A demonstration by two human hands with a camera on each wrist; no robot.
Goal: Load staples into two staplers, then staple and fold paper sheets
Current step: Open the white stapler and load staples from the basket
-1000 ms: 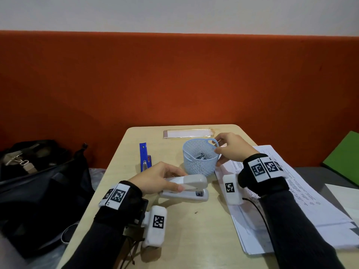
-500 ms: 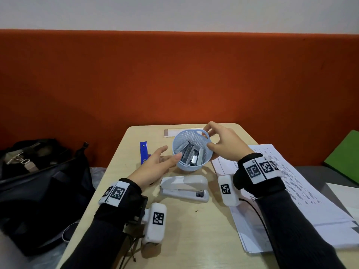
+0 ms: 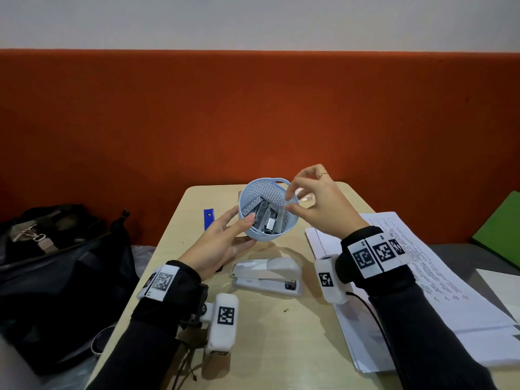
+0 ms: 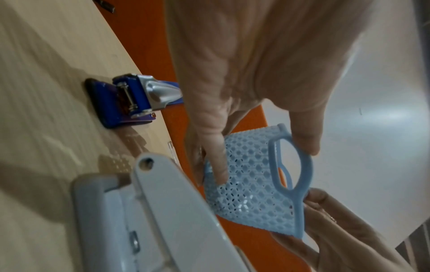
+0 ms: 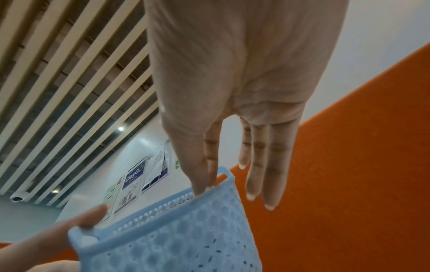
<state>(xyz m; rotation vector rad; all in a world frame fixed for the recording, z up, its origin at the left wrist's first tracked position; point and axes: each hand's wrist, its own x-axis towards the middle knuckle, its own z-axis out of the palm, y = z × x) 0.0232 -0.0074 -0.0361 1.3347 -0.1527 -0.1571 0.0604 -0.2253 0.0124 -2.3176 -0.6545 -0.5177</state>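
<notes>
Now the left hand [image 3: 218, 246], off the stapler [image 3: 267, 275] a second ago, is cupping the lifted, tilted basket [image 3: 264, 230], thumb on its rim. The right hand [image 3: 315, 205] is pinching the far rim. Staples [image 3: 263, 216] are showing inside, so picking a strip likely comes next; the stapler is lying shut on the surface [image 3: 281, 333], nearer.

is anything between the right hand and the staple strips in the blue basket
Nothing visible does. The blue basket is tilted open toward the person, held by the left hand, and the staple strips lie uncovered. The right hand pinches the rim just above them.
</notes>
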